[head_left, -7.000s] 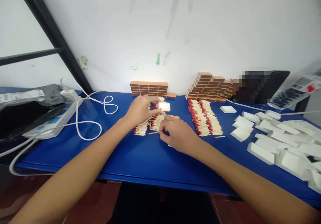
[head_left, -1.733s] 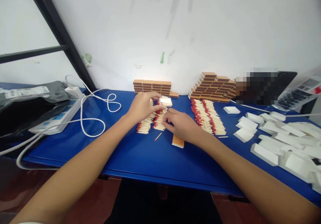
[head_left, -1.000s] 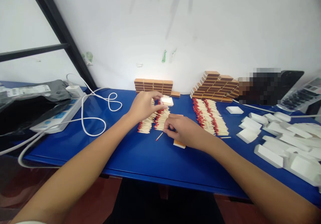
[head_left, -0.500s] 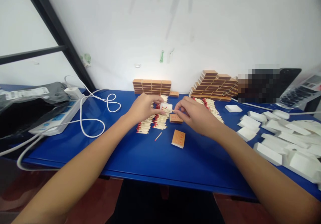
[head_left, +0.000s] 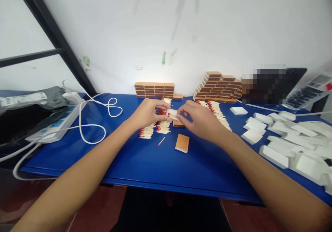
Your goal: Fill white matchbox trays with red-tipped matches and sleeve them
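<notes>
My left hand [head_left: 146,113] grips a small white matchbox tray [head_left: 171,111] between thumb and fingers, lifted above the table. A few red-headed matches [head_left: 173,117] lie in the tray, heads toward the left. At the tray's right end my right hand [head_left: 198,117] is closed in a pinch at the plain ends of these matches. Below the hands, an orange matchbox [head_left: 177,123] is partly covered. Nearer me lies another orange matchbox [head_left: 182,143]. Left of it is a single loose match [head_left: 161,141]. Rows of matches [head_left: 163,127] spread beneath my left hand.
Stacked matchboxes [head_left: 155,90] stand against the wall, with a larger stack [head_left: 218,88] to the right. More matches [head_left: 220,116] lie behind my right wrist. White empty trays [head_left: 290,138] are heaped on the right. A power strip [head_left: 55,124] and white cables [head_left: 81,121] lie left.
The tray has tipped so that its inside and the matches show more. My right fingers have moved left onto its right end. The whole view has shifted slightly.
</notes>
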Available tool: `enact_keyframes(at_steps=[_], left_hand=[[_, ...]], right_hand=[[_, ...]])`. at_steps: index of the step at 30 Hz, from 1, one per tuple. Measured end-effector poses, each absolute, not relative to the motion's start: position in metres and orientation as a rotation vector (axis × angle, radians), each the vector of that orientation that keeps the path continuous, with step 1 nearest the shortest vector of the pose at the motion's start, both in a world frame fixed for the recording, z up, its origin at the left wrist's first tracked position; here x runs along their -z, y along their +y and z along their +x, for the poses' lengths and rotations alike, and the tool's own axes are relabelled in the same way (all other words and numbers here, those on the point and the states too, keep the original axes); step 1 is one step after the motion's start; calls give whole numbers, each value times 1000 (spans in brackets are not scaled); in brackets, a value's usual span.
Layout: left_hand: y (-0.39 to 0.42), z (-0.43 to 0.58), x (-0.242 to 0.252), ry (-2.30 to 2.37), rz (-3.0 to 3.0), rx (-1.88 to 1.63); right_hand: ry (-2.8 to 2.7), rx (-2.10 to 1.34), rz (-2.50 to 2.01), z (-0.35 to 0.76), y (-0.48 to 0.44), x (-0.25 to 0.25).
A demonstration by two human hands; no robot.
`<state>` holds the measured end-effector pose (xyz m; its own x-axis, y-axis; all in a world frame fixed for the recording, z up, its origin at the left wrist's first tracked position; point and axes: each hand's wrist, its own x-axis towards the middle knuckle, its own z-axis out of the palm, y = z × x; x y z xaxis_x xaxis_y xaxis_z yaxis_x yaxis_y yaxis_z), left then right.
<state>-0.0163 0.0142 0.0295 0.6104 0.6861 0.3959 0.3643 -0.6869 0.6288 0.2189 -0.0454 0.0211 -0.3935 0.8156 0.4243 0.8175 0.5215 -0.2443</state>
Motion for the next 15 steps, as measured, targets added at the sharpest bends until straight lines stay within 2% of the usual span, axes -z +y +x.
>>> enact_keyframes(at_steps=[15], left_hand=[[17, -19, -31, 870, 2396, -902]], right_hand=[[-2246, -171, -1190, 216, -48, -23]])
